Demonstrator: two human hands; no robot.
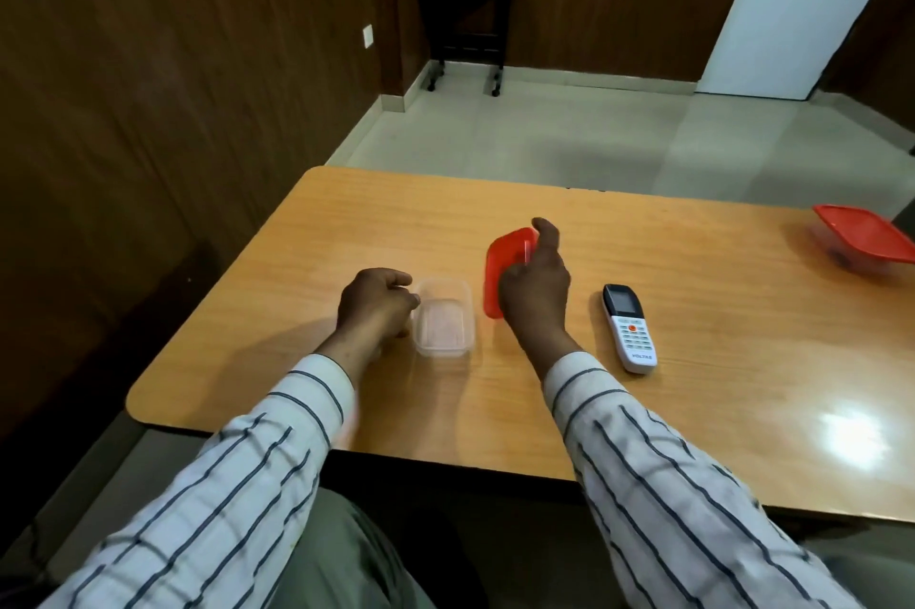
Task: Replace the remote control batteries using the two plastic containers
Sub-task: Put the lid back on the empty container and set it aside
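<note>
Clear open container on the wooden worktop — the landmark. Left hand touches its left wall, grip curled narrow, holding nothing visible. Just right of the container, the right hand holds the red lid tilted on edge. Farther right lies the white remote, face up — apart from both hands. A second, lidded container sits far right.

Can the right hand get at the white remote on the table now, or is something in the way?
Probably not at once. The right hand holds the red lid, so it is occupied. The path itself looks free: the remote lies just to its right on bare table, nothing between.
</note>
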